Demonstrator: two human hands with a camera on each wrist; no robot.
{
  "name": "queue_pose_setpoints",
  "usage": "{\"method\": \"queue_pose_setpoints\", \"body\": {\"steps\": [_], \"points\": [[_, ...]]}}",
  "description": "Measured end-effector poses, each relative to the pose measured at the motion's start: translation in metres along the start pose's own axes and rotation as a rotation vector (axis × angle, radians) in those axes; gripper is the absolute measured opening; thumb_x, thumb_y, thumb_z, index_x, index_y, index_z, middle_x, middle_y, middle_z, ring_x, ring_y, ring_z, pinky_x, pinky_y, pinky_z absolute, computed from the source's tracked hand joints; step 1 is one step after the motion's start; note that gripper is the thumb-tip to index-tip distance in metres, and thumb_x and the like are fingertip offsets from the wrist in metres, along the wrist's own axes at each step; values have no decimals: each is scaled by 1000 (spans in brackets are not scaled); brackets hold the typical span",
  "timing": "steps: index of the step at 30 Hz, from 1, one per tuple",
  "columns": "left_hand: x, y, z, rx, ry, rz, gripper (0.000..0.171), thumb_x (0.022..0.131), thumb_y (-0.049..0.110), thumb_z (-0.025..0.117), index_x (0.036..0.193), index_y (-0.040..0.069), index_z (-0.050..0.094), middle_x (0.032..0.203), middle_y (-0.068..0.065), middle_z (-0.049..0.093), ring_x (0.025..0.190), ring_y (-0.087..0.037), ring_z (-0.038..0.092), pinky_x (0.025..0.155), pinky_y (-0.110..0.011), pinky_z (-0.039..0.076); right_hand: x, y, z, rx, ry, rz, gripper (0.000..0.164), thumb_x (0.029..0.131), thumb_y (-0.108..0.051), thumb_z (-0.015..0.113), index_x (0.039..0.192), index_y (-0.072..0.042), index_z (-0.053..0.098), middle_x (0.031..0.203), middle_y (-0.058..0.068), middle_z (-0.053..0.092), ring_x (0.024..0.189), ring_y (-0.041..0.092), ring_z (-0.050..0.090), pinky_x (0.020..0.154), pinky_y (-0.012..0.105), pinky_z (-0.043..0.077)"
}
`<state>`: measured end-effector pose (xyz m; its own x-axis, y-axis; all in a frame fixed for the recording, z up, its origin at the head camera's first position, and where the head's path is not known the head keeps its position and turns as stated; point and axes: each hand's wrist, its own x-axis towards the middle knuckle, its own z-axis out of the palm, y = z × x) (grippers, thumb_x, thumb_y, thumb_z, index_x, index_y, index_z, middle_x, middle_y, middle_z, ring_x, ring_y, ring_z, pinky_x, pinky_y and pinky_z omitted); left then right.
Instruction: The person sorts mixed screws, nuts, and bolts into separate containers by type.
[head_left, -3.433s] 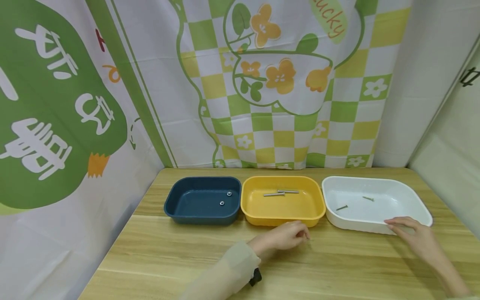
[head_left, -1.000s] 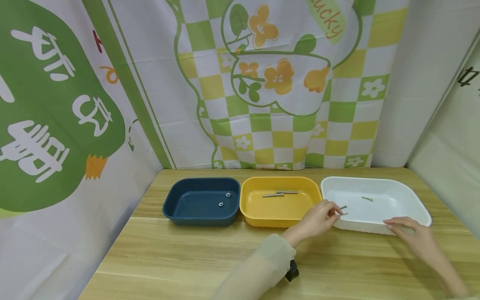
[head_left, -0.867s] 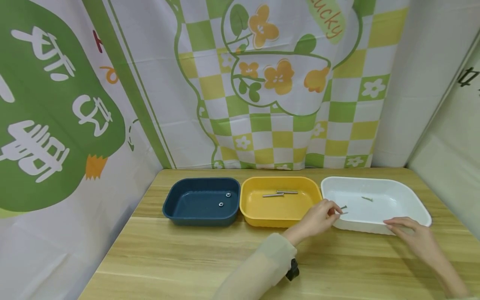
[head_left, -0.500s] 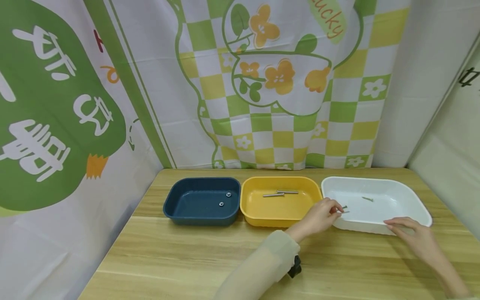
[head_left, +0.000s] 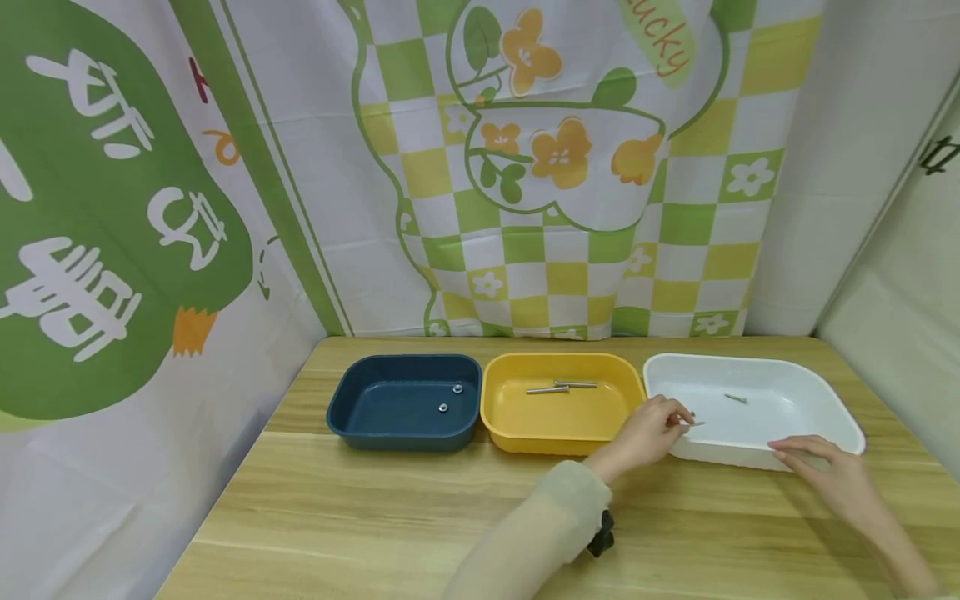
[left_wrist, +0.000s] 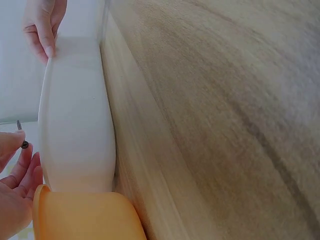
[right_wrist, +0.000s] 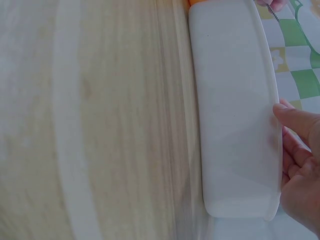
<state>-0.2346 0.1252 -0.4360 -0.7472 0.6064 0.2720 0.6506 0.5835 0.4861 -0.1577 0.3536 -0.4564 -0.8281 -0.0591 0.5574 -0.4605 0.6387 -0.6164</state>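
Observation:
My left hand (head_left: 651, 432) pinches a small screw (head_left: 697, 424) between thumb and fingers, over the near left corner of the white tray (head_left: 813, 392). In the left wrist view the screw (left_wrist: 20, 131) shows its dark head close to the fingertips, and the right wrist view catches its threaded shank (right_wrist: 273, 12). On the tray floor lies another screw (head_left: 737, 399); a further one (head_left: 693, 414) is mostly hidden by the left hand. My right hand (head_left: 832, 479) holds the tray's front rim, thumb outside and fingers inside the wall (right_wrist: 240, 110).
Left of the white tray stands a yellow tray (head_left: 525, 428) with two long bolts (head_left: 561, 387). Beyond it, a dark blue tray (head_left: 405, 432) contains two nuts (head_left: 450, 398). All three sit side by side on the wooden table (head_left: 360, 517), before a patterned curtain (head_left: 562, 275).
From in front of the yellow tray, the left hand has moved right and up to the white tray's corner, carrying the screw. It shifted slightly right over the last second. The right hand stayed put.

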Motion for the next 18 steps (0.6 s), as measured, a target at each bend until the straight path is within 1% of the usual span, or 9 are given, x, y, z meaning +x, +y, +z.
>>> {"method": "queue_pose_setpoints", "body": {"steps": [5, 10, 14, 18], "points": [[0, -1, 3, -9, 31, -18, 10, 86, 16, 58, 93, 16, 64, 76, 9, 49, 67, 4, 42, 58, -3, 30, 0, 1, 0, 5, 6, 2, 18, 75, 8, 63, 82, -8, 68, 87, -34, 54, 89, -22, 42, 76, -1, 24], [-2, -2, 5, -62, 47, -29, 12, 85, 17, 58, 96, 15, 64, 83, 10, 55, 75, 6, 48, 63, -1, 33, 0, 0, 0, 7, 3, 3, 18, 75, 7, 63, 81, -9, 69, 87, -34, 54, 89, -22, 41, 76, -1, 24], [-7, -4, 4, -114, 51, -34, 13, 86, 18, 58, 97, 15, 64, 86, 9, 55, 79, 5, 49, 67, -2, 34, 1, -1, -1, -8, -5, 7, 17, 75, 5, 63, 82, -9, 68, 87, -34, 53, 89, -23, 41, 76, -1, 23], [-15, -6, 0, -137, 62, -22, 13, 86, 16, 57, 97, 14, 63, 88, 8, 55, 80, 3, 50, 67, -3, 33, 1, -1, -3, -11, -13, 7, 18, 75, 6, 63, 83, -9, 68, 87, -33, 53, 89, -23, 41, 75, -1, 23]]}}
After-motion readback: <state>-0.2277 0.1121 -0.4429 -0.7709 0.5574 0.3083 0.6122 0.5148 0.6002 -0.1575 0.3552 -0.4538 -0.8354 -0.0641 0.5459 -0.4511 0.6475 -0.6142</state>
